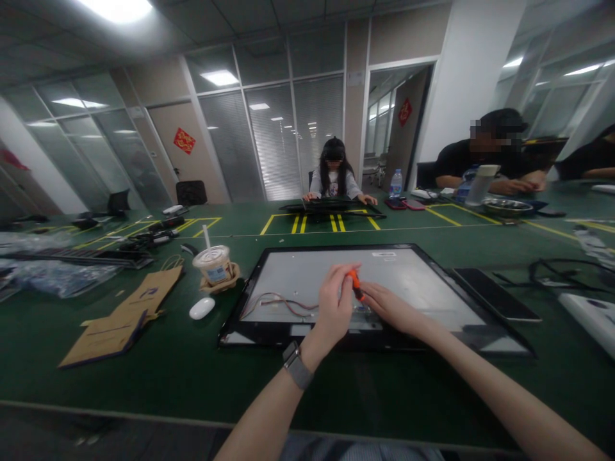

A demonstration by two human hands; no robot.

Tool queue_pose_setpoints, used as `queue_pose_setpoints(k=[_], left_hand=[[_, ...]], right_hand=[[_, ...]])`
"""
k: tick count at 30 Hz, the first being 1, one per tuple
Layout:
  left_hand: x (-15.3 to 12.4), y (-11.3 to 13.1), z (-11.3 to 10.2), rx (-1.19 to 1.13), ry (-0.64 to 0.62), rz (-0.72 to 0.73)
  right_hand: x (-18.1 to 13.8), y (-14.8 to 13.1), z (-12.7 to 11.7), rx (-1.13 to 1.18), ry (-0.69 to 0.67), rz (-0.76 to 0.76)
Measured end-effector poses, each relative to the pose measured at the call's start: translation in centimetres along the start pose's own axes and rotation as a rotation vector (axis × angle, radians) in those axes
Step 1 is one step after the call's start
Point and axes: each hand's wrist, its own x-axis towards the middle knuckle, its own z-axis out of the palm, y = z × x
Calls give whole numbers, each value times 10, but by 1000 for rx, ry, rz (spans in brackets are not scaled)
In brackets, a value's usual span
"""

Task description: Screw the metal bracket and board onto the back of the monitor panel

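A flat display panel [408, 275] with a grey back and black frame lies on the green table. My left hand [335, 298], with a watch on its wrist, is closed around the orange and black handle of a screwdriver [356, 285] standing over the panel's lower middle. The fingers of my right hand [391, 307] are pressed together at the lower part of the screwdriver; its tip is hidden. Thin red and black wires [288, 304] run over the panel to the left of my hands.
A drink cup [212, 266], a white mouse [202, 308] and a brown paper bag [127, 314] are at left. A black slab [494, 294] lies right, near cables [552, 269] and a white device [589, 323]. Across the table, a person [334, 173] handles another dark panel [331, 208]; others sit at right.
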Motion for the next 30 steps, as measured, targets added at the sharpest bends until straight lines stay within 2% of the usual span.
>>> queue_pose_setpoints(k=[9,15,21,30], left_hand=[[1,2,-2,20,31,11],[1,-1,0,-142,-6,-70],[3,-2,-2,-69,23,-67],[2,-2,-2,-180,-26,-141]], right_hand=[[1,2,1,8,-18,-15],[0,2,1,2,-8,-4],[0,-1,-2,3,-32,5],[-2,-2,-1,-8,-26,25]])
